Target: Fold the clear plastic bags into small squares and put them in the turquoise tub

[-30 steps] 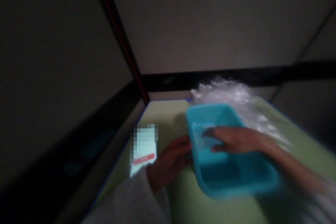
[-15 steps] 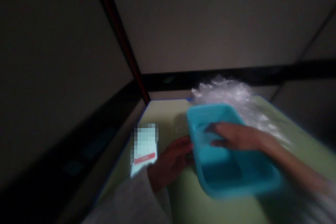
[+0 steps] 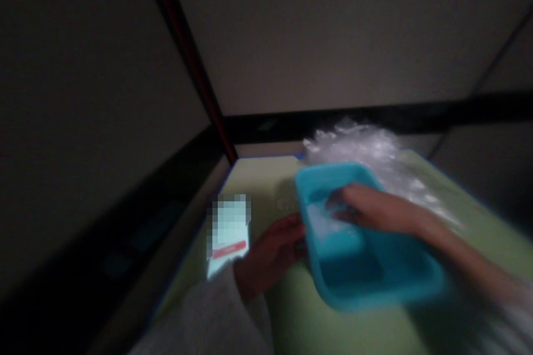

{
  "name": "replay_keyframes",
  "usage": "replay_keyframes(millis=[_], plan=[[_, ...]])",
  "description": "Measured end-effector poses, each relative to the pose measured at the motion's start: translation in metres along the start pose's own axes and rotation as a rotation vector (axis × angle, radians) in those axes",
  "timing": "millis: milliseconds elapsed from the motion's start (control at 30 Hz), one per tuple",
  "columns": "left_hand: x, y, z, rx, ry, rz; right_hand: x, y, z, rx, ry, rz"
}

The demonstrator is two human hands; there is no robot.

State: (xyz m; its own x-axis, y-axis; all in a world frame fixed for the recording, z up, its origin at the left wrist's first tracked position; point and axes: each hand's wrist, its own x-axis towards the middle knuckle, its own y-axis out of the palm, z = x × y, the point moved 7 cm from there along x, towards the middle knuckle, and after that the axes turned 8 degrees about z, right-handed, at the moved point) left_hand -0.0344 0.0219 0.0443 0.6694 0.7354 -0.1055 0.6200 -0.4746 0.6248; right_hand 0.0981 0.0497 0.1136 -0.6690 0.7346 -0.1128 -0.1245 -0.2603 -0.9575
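Note:
A turquoise plastic tub (image 3: 375,302) with rounded corners stands tilted in view above the table. My left hand (image 3: 277,249) is closed at its left wall, the fingers touching the rim's outer side. Inside the tub is a whitish, partly see-through piece (image 3: 320,224), blurred, perhaps thin plastic. My right hand (image 3: 370,208) reaches in over the right side, with fingers and thumb curled together at this piece. What sits between its fingertips is too blurred to make out.
A crumpled heap of clear plastic wrap (image 3: 362,147) lies behind and right of the tub. A lit phone-like screen (image 3: 231,227), partly pixelated, is by my left wrist. Something small and clear (image 3: 286,202) lies left of the tub on the pale green tabletop (image 3: 266,169). Walls stand behind.
My right hand has risen slightly inside the tub, its fingers more curled. The whitish piece shows more plainly now. My left hand and the tub have hardly moved.

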Motion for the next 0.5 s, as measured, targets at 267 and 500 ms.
replay_keyframes(millis=[267,500], plan=[[-0.002,-0.004,0.003,-0.013,-0.041,-0.018,0.006,-0.022,0.016,-0.271,-0.068,-0.159],[0.0,0.0,0.003,-0.035,-0.028,-0.009,0.013,-0.007,0.044,-0.694,-0.241,-0.013]])
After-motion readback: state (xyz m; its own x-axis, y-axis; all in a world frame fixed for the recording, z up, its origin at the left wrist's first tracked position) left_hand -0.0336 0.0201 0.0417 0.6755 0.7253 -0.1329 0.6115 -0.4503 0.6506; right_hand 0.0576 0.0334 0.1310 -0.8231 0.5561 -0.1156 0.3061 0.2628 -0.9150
